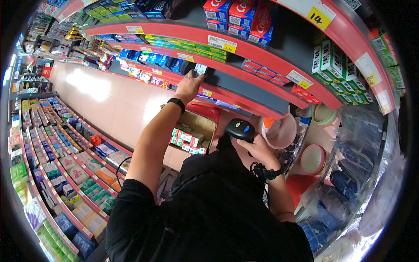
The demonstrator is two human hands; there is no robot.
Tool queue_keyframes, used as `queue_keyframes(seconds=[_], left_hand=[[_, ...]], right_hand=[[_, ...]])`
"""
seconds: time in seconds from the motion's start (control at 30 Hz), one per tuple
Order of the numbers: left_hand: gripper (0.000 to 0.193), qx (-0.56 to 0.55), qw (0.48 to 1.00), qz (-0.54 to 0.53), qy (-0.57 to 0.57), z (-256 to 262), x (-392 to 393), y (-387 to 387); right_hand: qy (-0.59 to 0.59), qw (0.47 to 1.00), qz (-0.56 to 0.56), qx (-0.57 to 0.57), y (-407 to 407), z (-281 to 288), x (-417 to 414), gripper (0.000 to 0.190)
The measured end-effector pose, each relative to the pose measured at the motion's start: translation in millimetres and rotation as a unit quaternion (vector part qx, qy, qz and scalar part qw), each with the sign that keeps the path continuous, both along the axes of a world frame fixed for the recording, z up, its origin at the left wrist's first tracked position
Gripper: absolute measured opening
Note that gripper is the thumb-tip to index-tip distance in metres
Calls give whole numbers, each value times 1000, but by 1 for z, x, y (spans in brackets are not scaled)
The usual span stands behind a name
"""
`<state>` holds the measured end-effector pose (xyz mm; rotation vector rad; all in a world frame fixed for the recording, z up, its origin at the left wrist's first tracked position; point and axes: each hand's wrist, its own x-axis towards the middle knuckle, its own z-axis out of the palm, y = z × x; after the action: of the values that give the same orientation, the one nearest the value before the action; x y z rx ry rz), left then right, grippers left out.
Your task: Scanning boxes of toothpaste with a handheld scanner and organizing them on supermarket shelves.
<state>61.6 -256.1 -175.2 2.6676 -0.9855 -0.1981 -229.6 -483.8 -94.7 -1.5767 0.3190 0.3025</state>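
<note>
My left hand (pixel 190 85) reaches out to a red-edged shelf (pixel 235 86), its fingers around the near end of a small white box (pixel 200 69). Beside that box stands a row of blue toothpaste boxes (pixel 163 61). The far part of the white box is out of sight among its neighbours. Close to my body, my right hand (pixel 260 149) grips a black handheld barcode scanner (pixel 240 128), whose head points toward the shelves. Below and between my arms, an open cardboard carton (pixel 209 126) holds several red, white and green boxes (pixel 190 139).
Colgate boxes (pixel 244 14) sit on the upper shelf, with green-and-white boxes (pixel 334 62) to the right. A plastic bin (pixel 281 131) and wrapped goods (pixel 343 183) crowd the right side. Packed display shelving (pixel 65 157) lines the left of the tiled aisle (pixel 124 95).
</note>
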Motion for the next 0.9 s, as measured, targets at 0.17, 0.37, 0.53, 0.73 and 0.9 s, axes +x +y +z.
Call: queue_keyframes(seconds=[0.17,0.37,0.53,0.73,0.9], left_hand=[[63,-42,998,-18,-41,-3,-20,14],[51,-115,993,12,-29,-20,-77,78],[22,-79,987,41,131,-78,-145,173],[26,-54,956,94,274,-150,-204,268],[26,-33,935,144,322,-161,-212,310]], right_hand=[[23,1000,-7,12,4,-7,2,42],[36,999,-12,-2,28,-2,1,42],[62,997,-37,-35,75,3,-4,41],[69,996,-27,-40,157,-7,-16,38],[47,994,-23,-94,199,2,-19,38]])
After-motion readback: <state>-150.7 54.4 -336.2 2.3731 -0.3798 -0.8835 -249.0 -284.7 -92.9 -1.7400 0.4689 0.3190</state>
